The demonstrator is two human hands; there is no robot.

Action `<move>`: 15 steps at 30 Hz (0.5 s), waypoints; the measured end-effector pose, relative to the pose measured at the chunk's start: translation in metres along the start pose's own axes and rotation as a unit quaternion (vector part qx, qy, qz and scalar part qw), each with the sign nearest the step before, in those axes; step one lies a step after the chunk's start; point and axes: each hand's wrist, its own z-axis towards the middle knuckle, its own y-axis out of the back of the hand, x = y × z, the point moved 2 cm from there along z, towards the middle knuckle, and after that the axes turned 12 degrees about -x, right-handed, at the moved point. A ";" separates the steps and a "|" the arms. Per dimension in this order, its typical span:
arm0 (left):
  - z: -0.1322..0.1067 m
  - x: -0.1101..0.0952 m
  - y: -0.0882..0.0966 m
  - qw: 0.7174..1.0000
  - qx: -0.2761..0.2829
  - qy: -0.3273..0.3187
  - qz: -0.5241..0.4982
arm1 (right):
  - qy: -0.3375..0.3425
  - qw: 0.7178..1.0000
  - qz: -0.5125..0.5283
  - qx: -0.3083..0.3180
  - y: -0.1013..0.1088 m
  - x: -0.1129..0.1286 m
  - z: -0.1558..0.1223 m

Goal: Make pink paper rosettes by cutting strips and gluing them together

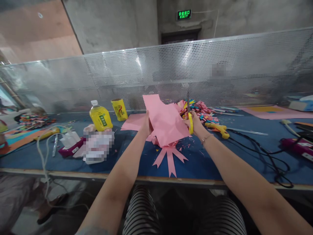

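A sheet of pink paper (pixel 166 120) with a notch cut from its upper edge is raised over the table. My left hand (pixel 146 125) grips its left edge, fingers mostly hidden behind it. At the right edge, my right hand (pixel 195 122) is closed around yellow-handled scissors (pixel 190 122), their blades pointing up, and it also seems to touch the paper. Below the sheet lies a pink paper rosette with forked ribbon tails (pixel 170 161), its upper part covered. More pink paper (pixel 133 121) rests on the table to the left.
Colourful paper scraps (pixel 202 111) are heaped behind my right hand. A yellow glue gun (pixel 218 129) with a black cable lies at right. A bottle of yellow liquid (pixel 100 117) and a yellow roll (pixel 119 110) stand at left. A perforated metal screen (pixel 146 71) borders the blue table (pixel 127 160).
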 end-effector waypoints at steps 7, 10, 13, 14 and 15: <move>0.002 0.018 0.003 0.989 -0.022 0.017 0.144 | 0.015 0.999 0.002 -0.037 0.002 0.001 0.006; -0.001 0.019 0.002 0.985 -0.004 0.020 0.168 | 0.014 0.998 0.009 -0.054 0.003 0.003 0.005; -0.003 0.020 0.001 0.977 0.029 0.030 0.208 | 0.032 0.995 0.068 -0.059 0.003 0.005 0.004; -0.004 0.021 0.001 0.974 0.037 0.031 0.221 | 0.036 0.993 0.091 -0.059 0.003 0.005 0.003; -0.004 0.022 0.001 0.971 0.042 0.029 0.232 | 0.035 0.991 0.109 -0.062 0.002 0.005 0.003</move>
